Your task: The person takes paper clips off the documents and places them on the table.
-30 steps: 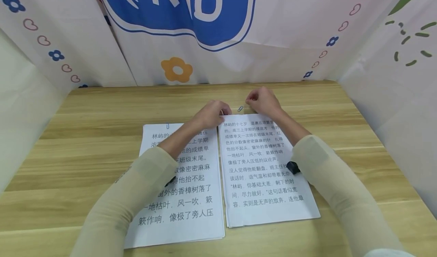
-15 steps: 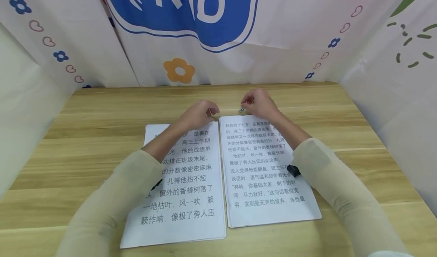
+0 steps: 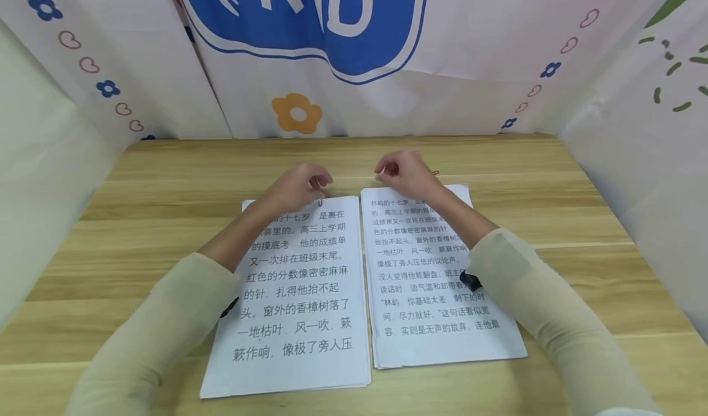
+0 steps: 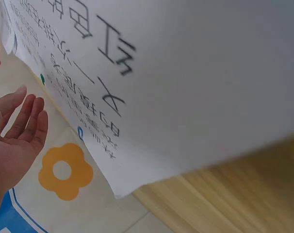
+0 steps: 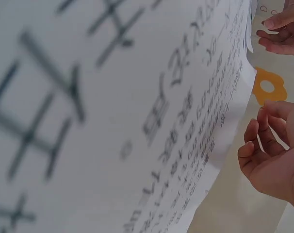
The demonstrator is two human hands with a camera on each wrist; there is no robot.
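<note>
My left hand (image 3: 293,190) is over the top edge of the left stack of printed pages (image 3: 287,364), its fingers loosely bent and holding nothing. Beside its fingertips a paper clip (image 3: 319,203) sits on that edge. The left wrist view shows a blue paper clip (image 4: 80,133) and a green one (image 4: 42,79) along this edge. Over the top of the right stack (image 3: 442,348), my right hand (image 3: 406,173) is curled, with thumb and index finger pinched together. The paper clip at these fingertips is hidden now.
A reddish paper clip (image 3: 436,172) lies on the wooden table (image 3: 531,170) behind the right hand. The table meets a fabric backdrop (image 3: 475,96) at the far edge. A narrow gap separates the two stacks. Black wrist devices partly show under both sleeves.
My left hand has moved left from the right stack's corner along the left stack's top edge. The right hand has reached the paper clip on the table, closed its fingertips and shifted left.
</note>
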